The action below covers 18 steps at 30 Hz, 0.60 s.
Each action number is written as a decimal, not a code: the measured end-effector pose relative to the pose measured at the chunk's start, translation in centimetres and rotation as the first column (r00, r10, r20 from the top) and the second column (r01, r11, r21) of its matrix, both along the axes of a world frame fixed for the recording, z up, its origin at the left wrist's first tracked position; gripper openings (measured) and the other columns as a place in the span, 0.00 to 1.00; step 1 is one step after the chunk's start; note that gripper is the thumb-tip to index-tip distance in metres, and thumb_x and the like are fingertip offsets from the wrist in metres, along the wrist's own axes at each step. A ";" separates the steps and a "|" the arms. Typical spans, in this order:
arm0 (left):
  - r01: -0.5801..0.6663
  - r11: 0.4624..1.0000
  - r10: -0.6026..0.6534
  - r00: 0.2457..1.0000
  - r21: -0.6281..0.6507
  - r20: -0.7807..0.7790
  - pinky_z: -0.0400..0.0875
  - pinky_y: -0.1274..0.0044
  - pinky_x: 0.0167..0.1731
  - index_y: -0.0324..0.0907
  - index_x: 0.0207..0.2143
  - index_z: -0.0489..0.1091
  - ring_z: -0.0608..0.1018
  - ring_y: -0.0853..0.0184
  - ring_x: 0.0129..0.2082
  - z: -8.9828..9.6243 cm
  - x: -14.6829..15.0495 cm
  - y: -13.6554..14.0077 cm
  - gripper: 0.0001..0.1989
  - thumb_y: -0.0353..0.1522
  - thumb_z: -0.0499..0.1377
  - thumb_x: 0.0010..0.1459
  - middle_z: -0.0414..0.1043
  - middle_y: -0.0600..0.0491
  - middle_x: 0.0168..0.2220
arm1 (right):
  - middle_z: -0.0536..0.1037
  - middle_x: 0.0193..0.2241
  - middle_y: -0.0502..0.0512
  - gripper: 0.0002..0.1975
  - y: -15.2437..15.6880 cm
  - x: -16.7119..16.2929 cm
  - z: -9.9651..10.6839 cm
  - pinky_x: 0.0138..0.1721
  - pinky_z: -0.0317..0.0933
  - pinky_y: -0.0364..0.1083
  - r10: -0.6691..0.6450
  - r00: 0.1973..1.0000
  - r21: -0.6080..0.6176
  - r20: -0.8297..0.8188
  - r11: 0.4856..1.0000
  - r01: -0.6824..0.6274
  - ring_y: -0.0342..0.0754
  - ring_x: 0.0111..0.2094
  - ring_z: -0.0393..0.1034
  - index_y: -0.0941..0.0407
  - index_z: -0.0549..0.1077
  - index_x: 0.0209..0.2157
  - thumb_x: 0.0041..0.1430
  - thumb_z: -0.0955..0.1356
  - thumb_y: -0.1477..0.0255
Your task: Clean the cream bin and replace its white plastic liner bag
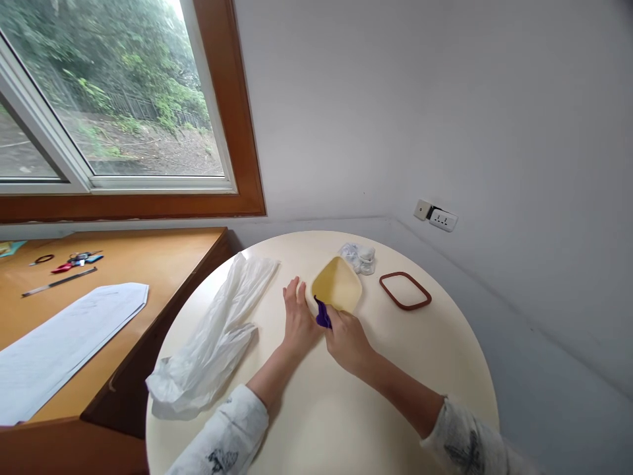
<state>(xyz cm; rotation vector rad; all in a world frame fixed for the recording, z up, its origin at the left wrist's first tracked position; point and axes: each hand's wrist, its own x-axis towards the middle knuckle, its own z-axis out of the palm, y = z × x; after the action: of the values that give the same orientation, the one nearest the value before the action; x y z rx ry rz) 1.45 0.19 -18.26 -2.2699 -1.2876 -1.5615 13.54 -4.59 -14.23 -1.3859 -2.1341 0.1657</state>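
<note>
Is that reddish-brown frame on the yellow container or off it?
Off: the reddish-brown frame lies on the round table, apart from the yellow container.

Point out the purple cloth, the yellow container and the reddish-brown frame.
Purple cloth [323, 316]: head view, its middle.
Yellow container [340, 282]: head view, its inner surface.
Reddish-brown frame [416, 306]: head view, its near edge.

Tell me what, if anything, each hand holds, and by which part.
The right hand holds a purple cloth by its right side. The left hand is beside the yellow container; whether it grips it cannot be told.
</note>
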 end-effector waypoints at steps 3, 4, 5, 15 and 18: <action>0.033 0.999 -0.033 0.999 0.029 -0.004 0.54 0.53 0.52 0.43 0.60 0.34 0.54 0.48 0.58 0.2 -0.7 0.7 0.46 0.34 0.62 0.47 0.48 0.36 0.56 | 0.75 0.34 0.57 0.13 -0.3 0.5 1.2 0.34 0.58 0.43 0.123 0.991 -0.085 -0.057 0.988 -0.127 0.47 0.33 0.68 0.59 0.64 0.43 0.60 0.55 0.76; 0.057 0.998 -0.057 0.998 0.029 -0.012 0.56 0.54 0.52 0.42 0.60 0.35 0.55 0.48 0.58 0.3 -1.1 1.0 0.48 0.35 0.63 0.45 0.48 0.36 0.56 | 0.75 0.32 0.56 0.11 -0.4 1.0 1.8 0.34 0.58 0.43 0.186 0.982 -0.115 -0.038 0.975 -0.190 0.47 0.32 0.68 0.58 0.65 0.41 0.60 0.55 0.75; 0.085 0.996 -0.084 0.996 0.022 -0.024 0.57 0.55 0.52 0.42 0.60 0.35 0.56 0.49 0.57 0.3 -1.4 1.1 0.49 0.36 0.64 0.43 0.49 0.36 0.55 | 0.75 0.31 0.55 0.10 -0.5 1.5 2.4 0.35 0.58 0.43 0.250 0.968 -0.142 -0.001 0.958 -0.248 0.46 0.31 0.67 0.57 0.66 0.37 0.60 0.55 0.75; 0.193 0.980 -0.199 0.970 -0.051 -0.139 0.50 0.52 0.53 0.46 0.60 0.37 0.54 0.47 0.58 0.4 -2.0 1.2 0.51 0.35 0.66 0.38 0.47 0.38 0.58 | 0.75 0.35 0.62 0.12 3.5 2.6 3.2 0.42 0.55 0.54 0.298 0.840 -0.287 0.454 0.941 -0.178 0.55 0.40 0.67 0.59 0.71 0.31 0.57 0.57 0.75; 0.205 0.978 -0.209 0.967 -0.041 -0.147 0.50 0.52 0.53 0.46 0.60 0.37 0.53 0.47 0.59 0.3 -2.1 1.1 0.51 0.35 0.65 0.39 0.47 0.38 0.57 | 0.75 0.39 0.59 0.11 5.7 1.2 1.9 0.42 0.58 0.51 0.387 0.820 -0.365 0.422 0.900 -0.237 0.52 0.41 0.68 0.57 0.71 0.36 0.56 0.59 0.75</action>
<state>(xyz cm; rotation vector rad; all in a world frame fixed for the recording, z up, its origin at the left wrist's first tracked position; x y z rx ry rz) -0.65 1.28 -17.96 -2.5540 -1.0684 -1.4038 14.71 1.12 -12.36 -1.3205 -2.8650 0.3068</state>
